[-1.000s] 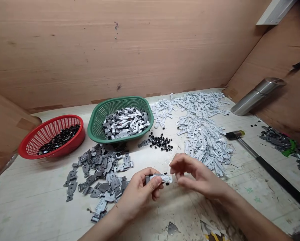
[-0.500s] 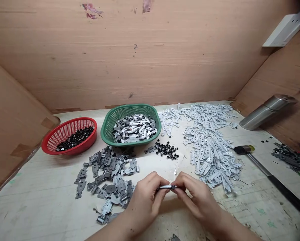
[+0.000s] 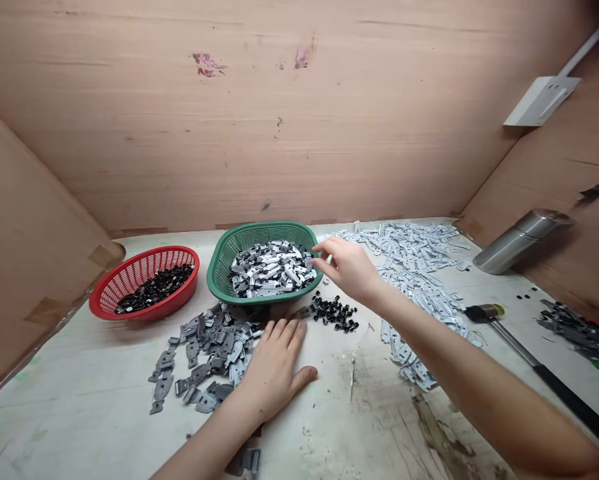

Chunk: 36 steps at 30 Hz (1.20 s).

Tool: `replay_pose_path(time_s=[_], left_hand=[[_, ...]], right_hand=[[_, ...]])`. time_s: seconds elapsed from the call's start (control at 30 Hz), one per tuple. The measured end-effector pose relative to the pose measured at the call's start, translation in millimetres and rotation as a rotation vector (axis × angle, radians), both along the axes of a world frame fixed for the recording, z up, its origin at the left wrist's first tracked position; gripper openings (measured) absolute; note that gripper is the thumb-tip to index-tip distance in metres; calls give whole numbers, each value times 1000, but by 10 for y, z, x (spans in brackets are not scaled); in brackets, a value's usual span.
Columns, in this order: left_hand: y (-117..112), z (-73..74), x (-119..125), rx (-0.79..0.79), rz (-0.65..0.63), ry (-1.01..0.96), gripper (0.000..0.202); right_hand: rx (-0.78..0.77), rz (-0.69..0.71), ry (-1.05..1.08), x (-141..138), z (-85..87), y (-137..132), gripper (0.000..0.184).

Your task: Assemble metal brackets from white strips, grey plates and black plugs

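Palm down, my left hand [image 3: 278, 363] is open with its fingers stretched out. It lies at the right edge of a pile of grey metal plates [image 3: 214, 340], its fingertips close to the front of the green basket [image 3: 219, 295]. My right hand [image 3: 347, 267] is at the basket's right rim, thumb and forefinger apart, with nothing visible between them. Inside the basket is a heap of joined white and grey metal parts [image 3: 274, 270]. Small black round pieces [image 3: 335, 313] lie in a cluster below my right hand.
A red basket [image 3: 144, 310] at the left holds black round pieces. Many white metal strips [image 3: 419, 240] spread behind and beneath my right arm. A hammer [image 3: 517, 340], a steel flask [image 3: 522, 240] and dark scraps [image 3: 574, 327] are at the right. Cardboard walls [image 3: 259, 167] enclose the table.
My hands have moved apart from the small metal part they held together. My right hand has gone up to the green basket; my left hand has opened flat towards the plates. The view has tilted up.
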State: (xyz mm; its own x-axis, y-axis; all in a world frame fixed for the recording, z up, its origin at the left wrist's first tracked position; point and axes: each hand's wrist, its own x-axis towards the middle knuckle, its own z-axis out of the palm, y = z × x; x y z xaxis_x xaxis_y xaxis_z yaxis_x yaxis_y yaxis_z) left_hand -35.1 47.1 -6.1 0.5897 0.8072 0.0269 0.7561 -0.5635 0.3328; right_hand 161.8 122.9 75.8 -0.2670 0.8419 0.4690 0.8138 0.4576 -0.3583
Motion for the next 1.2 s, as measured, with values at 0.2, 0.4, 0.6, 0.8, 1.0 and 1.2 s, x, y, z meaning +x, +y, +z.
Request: replay_pose_path(time_s=[0.2,0.4,0.6,0.8,1.0,1.2], left_hand=[[-263,130,208,-4,115,193,42],[-199,47,228,12,185,83,30],[-28,-33,175,-2,96,66,25],[-147,130,121,-28,188,80,23],[-134,262,-6,-213,149,206,13],[-179,229,100,-309,148,-97,6]], right_hand=[[-147,-269,-126,668,-476,-119,14],[-360,-269,-320,865,-670,-249,14],[-521,-485,-435,784,-719,-20,23],[-652,-512,-468,701,-814,105,30],[-643,-429,-470,759,-823,18,30],[-524,-335,-415,795,-746,-137,20]])
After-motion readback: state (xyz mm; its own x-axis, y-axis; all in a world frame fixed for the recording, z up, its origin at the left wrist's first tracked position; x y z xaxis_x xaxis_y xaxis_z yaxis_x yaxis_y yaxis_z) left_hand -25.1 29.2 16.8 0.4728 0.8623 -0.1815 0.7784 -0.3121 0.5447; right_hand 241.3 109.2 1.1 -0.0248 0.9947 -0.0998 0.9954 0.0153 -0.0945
